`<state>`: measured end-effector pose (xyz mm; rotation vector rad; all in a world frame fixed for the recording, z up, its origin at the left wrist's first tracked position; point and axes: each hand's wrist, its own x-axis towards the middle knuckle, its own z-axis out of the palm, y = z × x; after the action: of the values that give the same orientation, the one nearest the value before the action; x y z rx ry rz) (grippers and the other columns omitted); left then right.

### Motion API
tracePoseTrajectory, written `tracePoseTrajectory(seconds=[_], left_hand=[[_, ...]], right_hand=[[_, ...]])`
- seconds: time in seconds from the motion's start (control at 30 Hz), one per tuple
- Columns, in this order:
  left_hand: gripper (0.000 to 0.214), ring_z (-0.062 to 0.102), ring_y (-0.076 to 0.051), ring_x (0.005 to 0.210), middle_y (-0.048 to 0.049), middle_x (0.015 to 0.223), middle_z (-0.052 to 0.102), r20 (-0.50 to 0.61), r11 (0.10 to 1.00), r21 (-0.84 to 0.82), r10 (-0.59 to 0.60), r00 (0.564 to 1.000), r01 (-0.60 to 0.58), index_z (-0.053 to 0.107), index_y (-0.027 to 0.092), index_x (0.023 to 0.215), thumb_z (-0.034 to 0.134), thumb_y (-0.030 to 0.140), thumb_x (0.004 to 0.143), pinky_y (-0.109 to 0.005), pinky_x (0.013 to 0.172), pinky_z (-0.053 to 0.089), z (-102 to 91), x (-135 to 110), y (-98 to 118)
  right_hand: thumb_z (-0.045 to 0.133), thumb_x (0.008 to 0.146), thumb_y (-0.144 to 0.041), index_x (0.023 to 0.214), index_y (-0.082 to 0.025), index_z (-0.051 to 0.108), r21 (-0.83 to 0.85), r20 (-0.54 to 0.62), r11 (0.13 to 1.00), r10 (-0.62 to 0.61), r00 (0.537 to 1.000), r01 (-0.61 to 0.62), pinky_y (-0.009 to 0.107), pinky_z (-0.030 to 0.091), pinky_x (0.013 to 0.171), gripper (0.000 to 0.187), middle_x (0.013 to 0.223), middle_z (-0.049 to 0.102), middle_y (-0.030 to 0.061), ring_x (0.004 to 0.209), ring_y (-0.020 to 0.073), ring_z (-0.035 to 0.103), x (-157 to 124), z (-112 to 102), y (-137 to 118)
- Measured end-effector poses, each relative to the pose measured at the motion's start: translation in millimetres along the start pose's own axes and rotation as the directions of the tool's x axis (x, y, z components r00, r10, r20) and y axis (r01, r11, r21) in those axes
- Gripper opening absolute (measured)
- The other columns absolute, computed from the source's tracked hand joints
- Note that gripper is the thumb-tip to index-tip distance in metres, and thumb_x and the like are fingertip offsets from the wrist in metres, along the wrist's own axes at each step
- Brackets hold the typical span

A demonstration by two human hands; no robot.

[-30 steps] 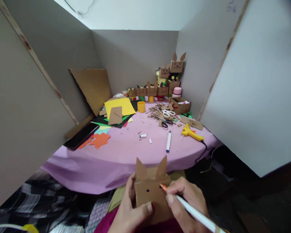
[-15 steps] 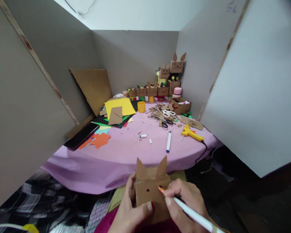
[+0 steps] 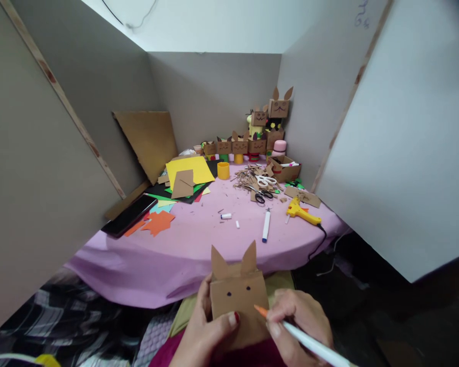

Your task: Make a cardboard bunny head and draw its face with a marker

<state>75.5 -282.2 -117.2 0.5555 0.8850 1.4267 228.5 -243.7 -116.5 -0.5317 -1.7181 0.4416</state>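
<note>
Pointed-eared brown cardboard box [image 3: 243, 306] sits just left of our right hand [image 3: 300, 322], which pinches a white orange-tipped marker [image 3: 313, 343] slanting leftward at it; our left hand [image 3: 210, 327] clasps the box's left side.

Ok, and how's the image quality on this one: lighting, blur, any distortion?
Head view: the right panel is bright while the floor falls into deep shadow; head view: the left panel slants outward, probably partly wide-lens stretch; head view: the cardboard box, left hand and right hand read clearly, but faces on the rear figures are small.
</note>
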Motion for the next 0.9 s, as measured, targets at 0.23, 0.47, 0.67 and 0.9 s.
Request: tracePoseTrajectory(seconds=[0.23,0.47,0.67,0.9], left_hand=[[0.079,0.06,-0.037,0.107,-0.0155,0.115,0.065,-0.072,0.999,-0.036,-0.023,0.997,0.021,0.041,0.021,0.124,0.079,0.025,0.055,-0.047,0.089,0.046,-1.9,2.4,-2.4],[0.067,0.058,-0.037,0.109,-0.0156,0.114,0.064,-0.054,0.999,0.049,0.015,0.998,-0.013,0.046,0.019,0.114,0.079,0.028,0.056,-0.046,0.089,0.046,-3.5,3.0,-2.6],[0.068,0.056,-0.036,0.112,-0.0158,0.121,0.06,-0.031,0.993,0.103,0.068,0.997,-0.065,0.043,0.02,0.114,0.078,0.027,0.056,-0.044,0.09,0.044,-8.6,4.6,-5.5],[0.07,0.055,-0.034,0.114,-0.014,0.121,0.061,-0.014,0.979,0.169,0.114,0.993,-0.11,0.042,0.021,0.116,0.078,0.027,0.057,-0.041,0.092,0.043,-6.0,3.0,-4.0]], right_hand=[[0.048,0.07,-0.011,0.071,-0.023,0.051,-0.128,-0.019,0.992,0.009,1.0,-0.011,0.02,0.038,0.046,0.013,0.051,0.055,-0.0067,0.041,0.0081,0.051,0.8,0.5,-4.0],[0.05,0.072,-0.011,0.07,-0.022,0.052,-0.104,0.032,0.993,-0.05,0.998,0.053,0.018,0.038,0.045,0.012,0.049,0.057,-0.0058,0.04,0.0067,0.052,8.3,9.8,-9.0],[0.049,0.077,-0.014,0.075,-0.022,0.053,-0.116,0.096,0.993,0.005,0.995,0.006,0.017,0.042,0.05,0.009,0.054,0.06,-0.0049,0.045,0.0074,0.057,11.0,11.8,-14.8],[0.049,0.079,-0.017,0.073,-0.022,0.053,-0.191,0.097,0.98,0.083,0.992,-0.063,0.02,0.042,0.051,0.009,0.055,0.062,-0.004,0.046,0.01,0.058,9.5,12.3,-16.4]])
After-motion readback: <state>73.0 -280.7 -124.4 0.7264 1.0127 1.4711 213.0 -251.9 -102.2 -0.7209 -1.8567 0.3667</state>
